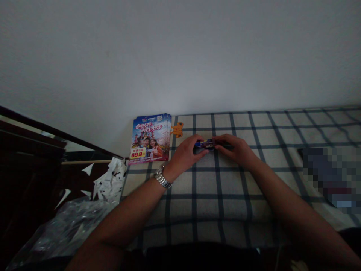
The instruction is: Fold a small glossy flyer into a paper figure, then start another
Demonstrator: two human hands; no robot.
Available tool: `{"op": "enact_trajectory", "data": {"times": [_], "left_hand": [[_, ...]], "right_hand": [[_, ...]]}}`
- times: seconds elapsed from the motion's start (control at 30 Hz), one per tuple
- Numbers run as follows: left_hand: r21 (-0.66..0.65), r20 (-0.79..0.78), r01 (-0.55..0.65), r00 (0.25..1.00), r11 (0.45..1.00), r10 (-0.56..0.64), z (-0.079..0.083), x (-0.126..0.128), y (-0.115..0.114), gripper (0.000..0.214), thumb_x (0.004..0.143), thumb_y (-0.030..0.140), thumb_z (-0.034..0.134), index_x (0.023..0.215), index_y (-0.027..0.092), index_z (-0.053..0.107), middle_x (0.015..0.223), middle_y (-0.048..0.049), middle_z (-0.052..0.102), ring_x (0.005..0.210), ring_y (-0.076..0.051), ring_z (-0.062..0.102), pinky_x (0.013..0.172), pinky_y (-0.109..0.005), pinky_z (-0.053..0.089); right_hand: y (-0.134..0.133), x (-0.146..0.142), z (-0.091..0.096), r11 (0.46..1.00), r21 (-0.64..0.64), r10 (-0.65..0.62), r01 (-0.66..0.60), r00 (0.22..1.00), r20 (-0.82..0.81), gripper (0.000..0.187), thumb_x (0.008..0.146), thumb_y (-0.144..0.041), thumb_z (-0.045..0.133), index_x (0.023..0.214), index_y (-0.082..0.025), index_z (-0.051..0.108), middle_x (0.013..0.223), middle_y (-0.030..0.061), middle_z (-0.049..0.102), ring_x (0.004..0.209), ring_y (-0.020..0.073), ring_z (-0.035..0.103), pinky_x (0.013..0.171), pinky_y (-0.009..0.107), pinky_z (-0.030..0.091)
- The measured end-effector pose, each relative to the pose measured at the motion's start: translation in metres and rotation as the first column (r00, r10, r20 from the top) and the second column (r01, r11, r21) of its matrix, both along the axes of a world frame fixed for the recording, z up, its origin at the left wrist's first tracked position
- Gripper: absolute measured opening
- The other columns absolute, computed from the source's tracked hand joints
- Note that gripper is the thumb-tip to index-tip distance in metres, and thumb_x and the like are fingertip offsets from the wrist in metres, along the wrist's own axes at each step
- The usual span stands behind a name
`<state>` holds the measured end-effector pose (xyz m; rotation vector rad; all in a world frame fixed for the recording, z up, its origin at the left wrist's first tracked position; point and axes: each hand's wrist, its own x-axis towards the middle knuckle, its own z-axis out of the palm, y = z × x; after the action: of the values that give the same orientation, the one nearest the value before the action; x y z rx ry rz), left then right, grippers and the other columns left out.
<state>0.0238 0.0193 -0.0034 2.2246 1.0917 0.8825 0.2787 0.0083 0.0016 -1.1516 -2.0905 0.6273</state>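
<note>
Both my hands rest on a checked cloth that covers the surface in front of me. My left hand, with a metal watch on its wrist, pinches one end of a small folded coloured paper. My right hand pinches the other end of the same paper. The paper lies low against the cloth between my fingertips. Its print is dark blue and purple, too small to read.
A stack of colourful flyers lies at the cloth's far left corner, by the white wall. A small orange cut-out sits next to it. White paper scraps and a clear plastic bag lie at left. A blurred dark patch is at right.
</note>
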Motion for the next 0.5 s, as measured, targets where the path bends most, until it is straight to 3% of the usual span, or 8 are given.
{"op": "enact_trajectory", "data": {"times": [0.23,0.4,0.5], "left_hand": [[0.007,0.049,-0.028,0.998,1.0,0.028,0.0008,-0.0001,0.0004,0.024,0.095,0.03,0.074,0.112,0.024,0.058,0.105,-0.0019,0.069,0.096,-0.019,0.068,0.085,-0.034,0.055],[0.054,0.077,-0.038,0.996,0.998,0.034,0.0036,0.0006,-0.0002,0.021,0.095,0.029,0.073,0.108,0.023,0.058,0.101,-0.0013,0.068,0.093,-0.017,0.067,0.083,-0.033,0.054],[0.065,0.077,-0.016,0.997,0.998,0.011,0.0045,0.0008,-0.0015,0.021,0.096,0.03,0.073,0.108,0.023,0.058,0.101,-0.0012,0.068,0.093,-0.017,0.067,0.084,-0.033,0.055]], "right_hand": [[-0.0015,-0.001,-0.0011,0.998,-0.06,-0.009,0.003,0.995,-0.101,0.035,0.1,-0.041,0.065,0.132,-0.027,0.069,0.124,0.0086,0.077,0.111,0.0272,0.075,0.1,0.045,0.063],[-0.0018,-0.001,-0.0009,0.997,-0.078,0.008,-0.017,0.994,-0.108,0.05,0.09,-0.043,0.078,0.136,-0.026,0.066,0.124,0.0093,0.076,0.108,0.0274,0.076,0.099,0.044,0.064],[-0.0016,-0.0023,-0.0012,0.998,-0.066,-0.015,0.009,0.996,-0.09,0.044,0.089,-0.04,0.078,0.129,-0.024,0.069,0.117,0.0088,0.078,0.1,0.026,0.078,0.093,0.042,0.065]]}}
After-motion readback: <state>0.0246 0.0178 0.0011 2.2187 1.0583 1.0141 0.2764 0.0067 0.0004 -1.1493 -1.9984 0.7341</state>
